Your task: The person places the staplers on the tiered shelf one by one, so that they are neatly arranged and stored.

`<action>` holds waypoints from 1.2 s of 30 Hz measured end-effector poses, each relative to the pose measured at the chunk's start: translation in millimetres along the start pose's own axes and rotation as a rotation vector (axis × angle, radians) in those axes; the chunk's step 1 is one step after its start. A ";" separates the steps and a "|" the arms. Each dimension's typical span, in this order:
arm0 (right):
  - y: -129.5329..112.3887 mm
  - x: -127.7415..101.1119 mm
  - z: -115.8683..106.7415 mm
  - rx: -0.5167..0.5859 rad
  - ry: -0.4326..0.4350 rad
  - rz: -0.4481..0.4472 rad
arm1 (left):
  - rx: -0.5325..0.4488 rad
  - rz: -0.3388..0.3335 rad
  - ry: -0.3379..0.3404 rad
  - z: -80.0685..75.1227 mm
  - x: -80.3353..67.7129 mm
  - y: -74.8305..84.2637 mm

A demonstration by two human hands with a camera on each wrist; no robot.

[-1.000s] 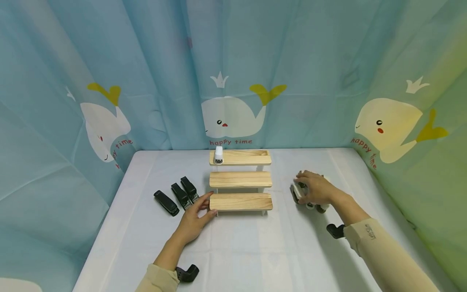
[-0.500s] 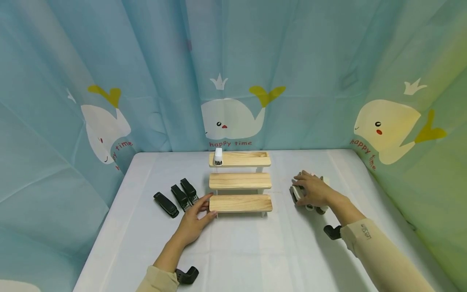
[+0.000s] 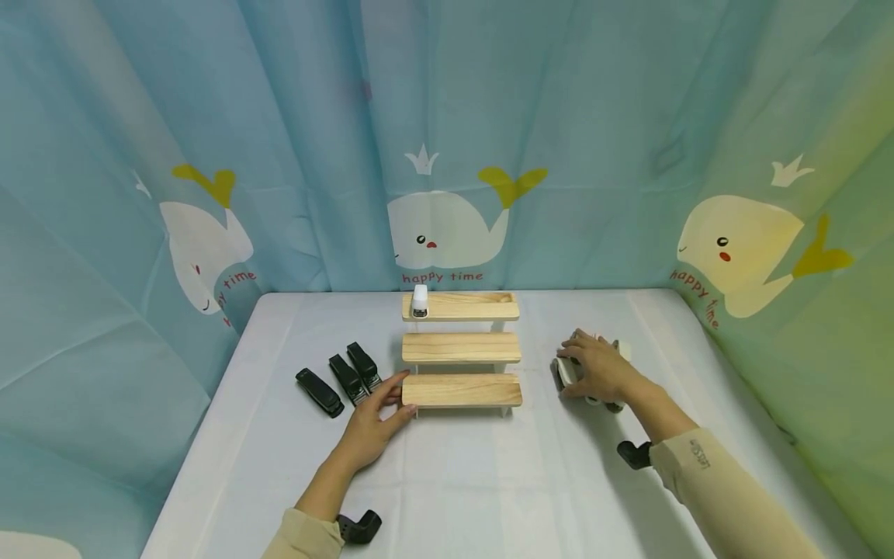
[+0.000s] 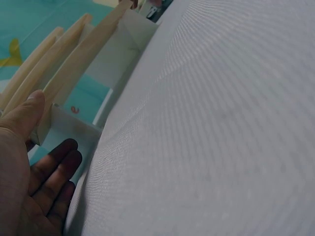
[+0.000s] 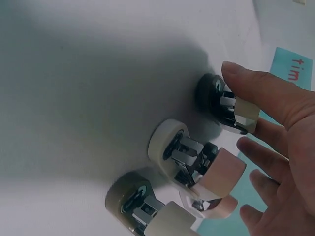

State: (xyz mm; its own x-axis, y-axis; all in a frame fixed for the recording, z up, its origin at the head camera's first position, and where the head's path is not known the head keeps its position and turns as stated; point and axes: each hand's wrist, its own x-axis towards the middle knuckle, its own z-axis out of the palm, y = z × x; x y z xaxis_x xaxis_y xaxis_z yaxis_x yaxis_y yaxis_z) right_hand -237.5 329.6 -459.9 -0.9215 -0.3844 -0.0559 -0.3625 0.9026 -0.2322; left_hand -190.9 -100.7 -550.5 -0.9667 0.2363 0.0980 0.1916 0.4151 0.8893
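Right wrist view: right grip pinches 1 stapler, likely light, rigid, best held by its sides; left grip holds the lowest shelf.

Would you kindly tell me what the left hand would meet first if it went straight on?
The left end of the lowest wooden shelf, which the left hand appears to pinch, though depth is unclear.

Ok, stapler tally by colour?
Black staplers: 3
White stapler: 1
Cream-topped staplers: 2
Pink-topped staplers: 2
Total in view: 8
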 end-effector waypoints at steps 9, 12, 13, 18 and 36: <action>-5.3 -2.6 -0.1 0.006 0.026 0.020 | -0.004 -0.004 -0.002 0.8 -1.0 1.6; -7.0 -2.8 -0.8 0.013 0.039 0.018 | -0.006 -0.001 -0.002 0.9 -1.1 1.3; -7.5 -2.8 -0.9 0.016 0.043 0.016 | -0.006 0.000 -0.003 1.0 -1.2 1.1; -11.6 -3.0 -2.3 0.043 0.071 0.012 | 0.004 -0.009 -0.007 1.0 -2.0 -0.2; -25.7 -3.7 -20.1 0.131 0.087 0.049 | -0.012 -0.008 -0.014 0.4 -1.5 0.6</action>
State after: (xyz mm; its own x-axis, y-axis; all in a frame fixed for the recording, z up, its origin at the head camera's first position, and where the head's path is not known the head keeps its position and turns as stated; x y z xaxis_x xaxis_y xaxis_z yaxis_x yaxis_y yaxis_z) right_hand -227.5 311.7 -434.2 -0.9482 -0.3175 0.0132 -0.3011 0.8844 -0.3565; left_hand -189.3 -100.5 -550.3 -0.9658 0.2449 0.0847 0.1816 0.4065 0.8954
